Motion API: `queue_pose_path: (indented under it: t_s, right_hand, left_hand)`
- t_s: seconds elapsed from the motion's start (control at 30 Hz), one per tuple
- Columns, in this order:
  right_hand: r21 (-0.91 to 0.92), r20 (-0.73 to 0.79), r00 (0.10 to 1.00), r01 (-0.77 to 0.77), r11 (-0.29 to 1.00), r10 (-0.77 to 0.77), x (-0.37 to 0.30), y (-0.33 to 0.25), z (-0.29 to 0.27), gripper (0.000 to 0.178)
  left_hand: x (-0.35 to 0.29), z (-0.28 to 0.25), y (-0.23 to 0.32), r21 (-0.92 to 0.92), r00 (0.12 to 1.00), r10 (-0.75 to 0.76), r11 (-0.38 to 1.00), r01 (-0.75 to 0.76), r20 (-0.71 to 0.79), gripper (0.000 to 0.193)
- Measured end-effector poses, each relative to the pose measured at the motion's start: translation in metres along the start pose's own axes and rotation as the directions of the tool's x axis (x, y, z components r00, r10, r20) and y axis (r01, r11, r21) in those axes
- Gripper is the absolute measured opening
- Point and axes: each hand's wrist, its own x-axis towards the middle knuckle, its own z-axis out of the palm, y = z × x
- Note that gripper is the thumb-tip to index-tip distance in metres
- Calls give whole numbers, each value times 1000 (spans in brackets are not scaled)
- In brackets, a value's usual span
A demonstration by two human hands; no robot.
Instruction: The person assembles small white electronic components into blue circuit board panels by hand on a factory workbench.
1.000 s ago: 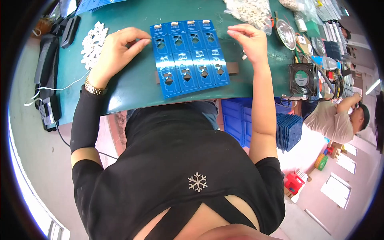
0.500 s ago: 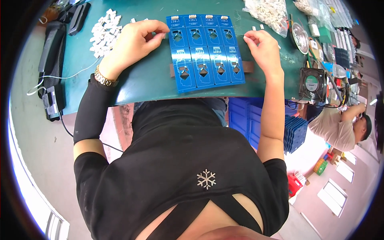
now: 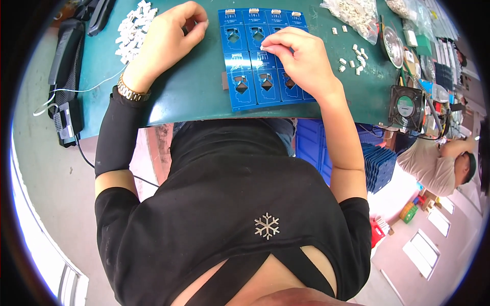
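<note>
desk: the green desk (image 3: 189,104) carries everything being handled; its bare strip nearest the person leaves room to brace the wrists.
blue board: the panel (image 3: 250,74) lies on the desk in front of the person, between the two hands, its right part covered by the right hand. a steadying touch at its left edge would probably help against sliding.
left hand: the left hand (image 3: 167,43) is raised beside the board, apart from it, thumb and forefinger drawn close; i cannot tell whether that grip has a part in it.
right hand: the right hand (image 3: 303,60) reaches over the board, its grip narrow, thumb and forefinger pinching one part.
white pile: white parts (image 3: 135,33) are heaped left of the left hand.
loose connectors: several (image 3: 361,61) are scattered right of the board, handy for single picking.
fitted connectors: four (image 3: 254,10) stand along the far edge, a useful guide for facing.
held part: the small white connector (image 3: 263,48) is at the right fingertips, near a printed outline in the second column; best squared to that outline, pins found by feel, then pressed evenly, without force.
</note>
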Motion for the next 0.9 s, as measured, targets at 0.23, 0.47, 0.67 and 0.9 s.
queue_pose_path:
  t_s: [0.23, 0.47, 0.67, 0.9]
  right_hand:
    - [-49, 93, 995, 51, 997, -46, 2, -1, 0, 9]
    - [-104, 75, 994, 83, 991, -76, 3, -4, 3, 7]
    - [-128, 58, 991, 124, 984, -117, 3, 0, 2, 7]
    - [-228, 88, 972, 234, 945, -219, 5, -3, 0, 7]
  left_hand:
    - [9, -9, 24, -124, 950, -289, 954, 274, -120, 9]
    - [9, -14, 22, -33, 993, -53, 998, 50, -107, 11]
    - [10, -16, 30, 32, 989, -125, 991, 128, -77, 11]
    - [7, -8, 18, -87, 959, -258, 964, 250, -114, 13]
